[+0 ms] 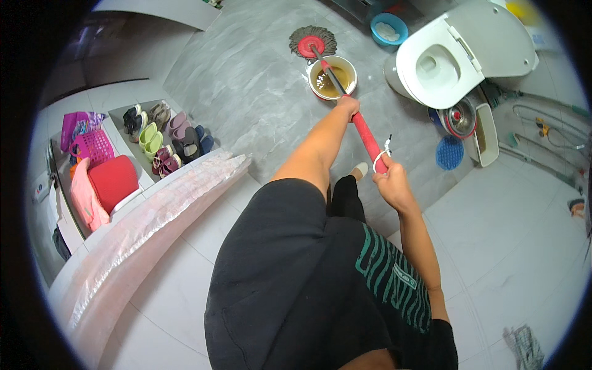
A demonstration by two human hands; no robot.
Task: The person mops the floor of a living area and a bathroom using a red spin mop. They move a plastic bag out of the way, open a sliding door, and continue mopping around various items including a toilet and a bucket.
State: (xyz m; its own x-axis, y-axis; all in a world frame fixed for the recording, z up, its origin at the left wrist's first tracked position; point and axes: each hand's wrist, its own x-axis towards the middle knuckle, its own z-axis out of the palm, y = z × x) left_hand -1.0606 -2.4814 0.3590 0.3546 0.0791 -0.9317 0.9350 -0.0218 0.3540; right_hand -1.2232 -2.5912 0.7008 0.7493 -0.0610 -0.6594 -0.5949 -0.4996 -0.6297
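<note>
A string mop with a red round plate and grey strands point(296, 42) rests on the grey marbled floor tiles point(240, 78). Its red and metal handle point(367, 136) slants back towards me, above a white bucket point(353, 85) of yellowish-brown water point(340, 79). My left hand point(349, 107) grips the handle where metal meets red sleeve, near the bucket's rim. Close to the handle's end, my right hand point(393, 185) is closed around the red grip, beside a white loop point(386, 148) tied there.
To the right stand a toilet point(404, 69) with its lid raised, a blue basin point(375, 34) holding white cloth, a steel spin basket point(466, 121) and an off-white tub point(491, 152). At left, several pairs of shoes point(155, 143) sit by a wall top draped with plastic sheeting point(152, 236).
</note>
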